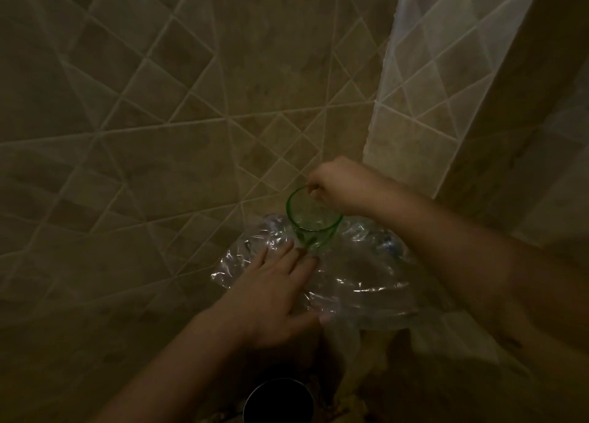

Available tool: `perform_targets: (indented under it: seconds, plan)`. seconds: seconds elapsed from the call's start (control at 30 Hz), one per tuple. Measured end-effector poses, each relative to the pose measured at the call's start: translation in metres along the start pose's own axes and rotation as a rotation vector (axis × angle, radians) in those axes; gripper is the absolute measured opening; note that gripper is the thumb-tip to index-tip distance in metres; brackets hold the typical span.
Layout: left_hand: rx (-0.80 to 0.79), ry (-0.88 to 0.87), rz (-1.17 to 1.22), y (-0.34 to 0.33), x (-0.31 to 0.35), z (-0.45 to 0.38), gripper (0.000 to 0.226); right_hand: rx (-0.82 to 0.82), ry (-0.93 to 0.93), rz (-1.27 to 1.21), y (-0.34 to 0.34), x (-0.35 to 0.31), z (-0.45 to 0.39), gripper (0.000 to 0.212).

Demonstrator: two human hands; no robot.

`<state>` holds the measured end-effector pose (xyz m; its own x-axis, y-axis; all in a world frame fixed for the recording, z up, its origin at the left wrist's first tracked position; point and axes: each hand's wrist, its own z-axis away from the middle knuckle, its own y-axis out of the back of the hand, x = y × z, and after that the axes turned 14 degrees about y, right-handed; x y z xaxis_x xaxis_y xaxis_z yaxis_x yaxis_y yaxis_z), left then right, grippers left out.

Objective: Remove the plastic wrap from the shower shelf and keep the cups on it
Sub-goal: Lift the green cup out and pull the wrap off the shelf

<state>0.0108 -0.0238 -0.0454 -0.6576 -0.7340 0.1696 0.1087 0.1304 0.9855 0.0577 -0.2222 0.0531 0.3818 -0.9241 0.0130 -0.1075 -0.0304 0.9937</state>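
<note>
We took the green glass cup as our landmark, since everything else sat close around it. Our right hand was at the far rim of the cup, its fingers curled shut in a pinch over the rim; it had the cup by the lip, tilted, though we could not tell whether the base rested on the plastic or was lifted clear of it. Below and around the cup lay the plastic wrap, crumpled and glossy, spreading out to either side of the cup and toward us; it hid the shower shelf, so we could not make out the shelf's own surface. Our left hand lay on the wrap on the near side of the cup, fingers spread flat and open, the tips touching or almost touching the cup's base, holding nothing that we could see beyond pressing on the film.

We judged the step to be freeing the wrap from under the cup. The next move seemed to call for raising the cup clear while the left hand gathered the film and drew it away. A dark cup stood well nearer to us than the green one, at the lower edge of view.
</note>
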Motion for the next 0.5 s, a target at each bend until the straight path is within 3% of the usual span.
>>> perform_targets:
  seconds: [0.1, 0.33, 0.5]
  plan:
    - [0.051, -0.041, -0.091, -0.006, 0.003, 0.008, 0.103, -0.029, -0.021, 0.039, -0.01, 0.006, -0.005, 0.018]
    - [0.255, -0.106, -0.125, -0.004, 0.017, 0.011, 0.026, -0.166, 0.105, 0.115, -0.022, 0.016, -0.011, 0.019]
    - [0.281, -0.069, -0.105, 0.023, 0.01, 0.019, 0.018, -0.18, 0.117, 0.129, -0.025, 0.02, -0.013, 0.02]
